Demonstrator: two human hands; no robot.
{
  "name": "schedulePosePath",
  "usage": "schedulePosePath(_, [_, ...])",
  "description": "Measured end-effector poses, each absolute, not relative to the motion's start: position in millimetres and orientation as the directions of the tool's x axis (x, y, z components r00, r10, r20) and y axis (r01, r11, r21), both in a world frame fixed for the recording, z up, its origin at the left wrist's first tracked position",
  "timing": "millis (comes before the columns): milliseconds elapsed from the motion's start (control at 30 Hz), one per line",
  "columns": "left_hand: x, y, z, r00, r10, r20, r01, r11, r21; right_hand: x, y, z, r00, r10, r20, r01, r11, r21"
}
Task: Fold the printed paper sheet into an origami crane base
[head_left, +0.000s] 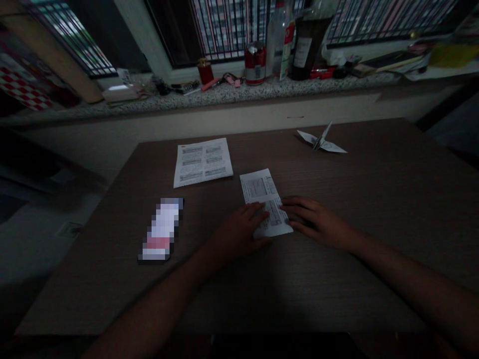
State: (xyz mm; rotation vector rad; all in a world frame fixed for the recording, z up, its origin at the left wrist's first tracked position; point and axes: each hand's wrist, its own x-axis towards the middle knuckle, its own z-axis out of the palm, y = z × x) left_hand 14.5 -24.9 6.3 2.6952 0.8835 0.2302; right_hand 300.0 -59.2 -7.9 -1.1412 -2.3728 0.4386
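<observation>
A narrow folded sheet of printed paper (259, 185) lies flat on the brown table (322, 294) in front of me. My left hand (241, 227) rests over its left edge, fingers stretched out and covering part of the print. At the paper's right edge is my right hand (314, 219), its fingers extended and the tips touching the border. Neither hand grips the sheet. Farther back on the right stands a folded paper crane (319, 142) with its wings spread.
A stack of printed sheets (204, 162) lies at the back left, with a phone (160, 229), its screen blurred out, nearer me. Along the stone windowsill (149, 103) behind the table stand a red can (255, 64), a dark bottle (304, 52) and several small items.
</observation>
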Motion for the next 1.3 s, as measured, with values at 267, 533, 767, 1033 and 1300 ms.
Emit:
schedulePosePath(267, [17,-26,0,0.804,0.577,0.142,0.519,-0.798,0.305,305,-59,-5,-0.506,0.819,0.27,0.608,0.56,-0.563])
schedulePosePath(533, [18,-25,2,0.805,0.557,0.203,0.469,-0.808,0.356,309,-58,-7,-0.542,0.794,0.274,0.552,0.582,-0.597])
schedulePosePath(767, [20,-25,8,0.759,0.619,0.204,0.451,-0.725,0.52,308,-58,-8,-0.541,0.787,0.298,0.59,0.607,-0.533])
schedulePosePath(1033, [19,-24,2,0.741,0.64,0.203,0.461,-0.704,0.54,308,-57,-5,-0.631,0.723,0.282,0.571,0.679,-0.462])
schedulePosePath(1300, [9,-23,14,0.652,0.699,0.294,0.568,-0.707,0.421,325,-61,-4,-0.608,0.769,0.197,0.612,0.612,-0.501])
